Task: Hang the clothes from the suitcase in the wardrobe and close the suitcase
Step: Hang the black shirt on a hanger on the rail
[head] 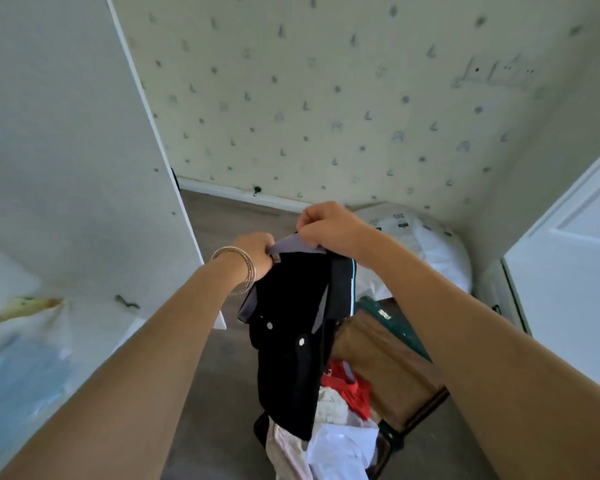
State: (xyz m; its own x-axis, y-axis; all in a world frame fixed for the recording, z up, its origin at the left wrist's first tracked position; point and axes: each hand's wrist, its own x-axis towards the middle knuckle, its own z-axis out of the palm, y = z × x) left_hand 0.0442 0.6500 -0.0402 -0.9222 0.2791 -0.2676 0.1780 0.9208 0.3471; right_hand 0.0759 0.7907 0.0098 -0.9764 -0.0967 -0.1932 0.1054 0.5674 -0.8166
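Observation:
A black polo shirt (291, 348) with a grey collar and white buttons hangs in front of me, lifted above the floor. My left hand (255, 254) grips the collar's left side and my right hand (326, 226) pinches its right side. Below it lies the open suitcase (392, 358), green-edged with a brown lining, holding red (352, 389), white and pale clothes. The white wardrobe door (84, 150) stands open at the left. No hanger is in view.
A patterned wall closes the far side. A white bag (430, 251) and a box sit in the far corner. A white door (568, 271) stands at the right. Light blue fabric (18, 386) lies low in the wardrobe at left. Grey carpet lies between.

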